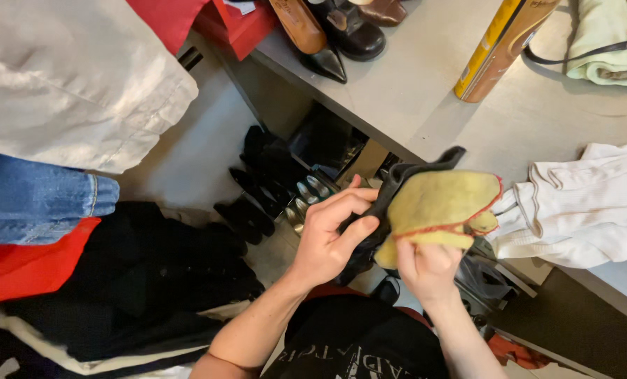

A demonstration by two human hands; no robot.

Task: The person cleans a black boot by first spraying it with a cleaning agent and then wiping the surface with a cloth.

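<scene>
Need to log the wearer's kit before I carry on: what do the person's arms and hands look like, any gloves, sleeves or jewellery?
Both the left hand and the right hand are bare: no gloves, and no rings or watch that show. Both forearms are uncovered up to the frame's lower edge, so no sleeves are visible. Between them shows a black top with pale printed lettering.

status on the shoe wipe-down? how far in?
Done: cannot tell; no finished shoe is marked out. In hand: left hand grips a black shoe, right hand presses a yellow cloth over it. Left: brown and black shoes wait on the grey table beside a spray can.
</scene>
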